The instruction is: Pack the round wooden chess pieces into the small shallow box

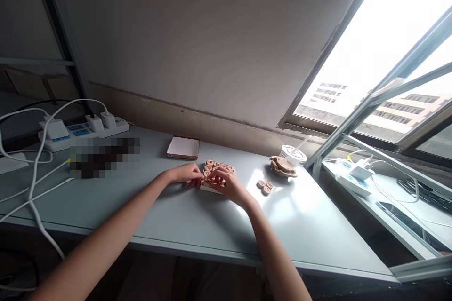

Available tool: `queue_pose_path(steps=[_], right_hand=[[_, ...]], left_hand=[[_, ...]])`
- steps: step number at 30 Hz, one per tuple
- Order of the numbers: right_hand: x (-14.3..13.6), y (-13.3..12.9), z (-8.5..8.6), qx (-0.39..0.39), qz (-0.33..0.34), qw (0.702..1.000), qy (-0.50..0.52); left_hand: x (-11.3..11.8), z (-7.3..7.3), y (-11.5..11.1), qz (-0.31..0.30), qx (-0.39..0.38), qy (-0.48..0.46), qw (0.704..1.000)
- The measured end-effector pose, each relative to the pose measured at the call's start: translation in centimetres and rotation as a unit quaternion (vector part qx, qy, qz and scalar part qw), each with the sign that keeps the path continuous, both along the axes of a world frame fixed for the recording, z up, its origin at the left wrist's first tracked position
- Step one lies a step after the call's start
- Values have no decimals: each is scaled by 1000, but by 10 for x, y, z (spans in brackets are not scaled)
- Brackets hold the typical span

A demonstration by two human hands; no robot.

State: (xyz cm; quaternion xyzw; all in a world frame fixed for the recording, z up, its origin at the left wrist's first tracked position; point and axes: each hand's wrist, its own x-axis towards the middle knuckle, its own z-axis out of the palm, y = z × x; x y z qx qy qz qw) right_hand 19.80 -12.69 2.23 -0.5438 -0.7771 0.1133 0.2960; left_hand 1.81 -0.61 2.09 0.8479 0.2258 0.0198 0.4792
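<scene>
White cables [34, 179] loop over the far left of our tabletop [197, 225], some hanging past its front edge. Behind them, a white power strip [122, 124] with blue sockets, several white plugs [96, 123] seated. Just in front of the strip, a pixelated patch [105, 157]; can't tell what's under it.

Next right, near the wall: shallow lid [183, 146], pale inside, reddish-brown rim, lying flat and well apart from the strip.

Our left hand [186, 175] is curled, fingertips bunched at the left side of the box [209, 188]; can't tell if they grip it. Box sits on the tabletop between our hands, open top, round wooden pieces [208, 168] with red characters laid in rows. Our right hand [228, 183] arches over the box's front right, thumb and fingers bent down at the front pieces; can't tell if one is pinched.

Right of that, three loose discs [266, 190] lie flat in a cluster, marked faces up. Farther right, brown carved dish [284, 170], with a lidded clear cup [294, 154] and straw right behind it. Far right: metal frame [356, 124] by the window, second power strip [353, 183] on a white shelf [395, 202].
</scene>
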Motion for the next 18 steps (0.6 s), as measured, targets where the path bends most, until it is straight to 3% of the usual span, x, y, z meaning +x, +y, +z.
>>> queue_pose_path(steps=[8,12,15,18], right_hand=[[-3,5,-8,15,9,1000,12],[3,1,2,30,-9,1000,0],[27,-16,11,60,-145,986,-56],[59,-40,7,51,-330,928,-168]], left_hand=[[-1,4,-6,10,28,3,1000],[1,-3,-4,23,53,9,998],[3,-10,-3,57,77,11,995],[6,-13,-4,84,90,11,992]])
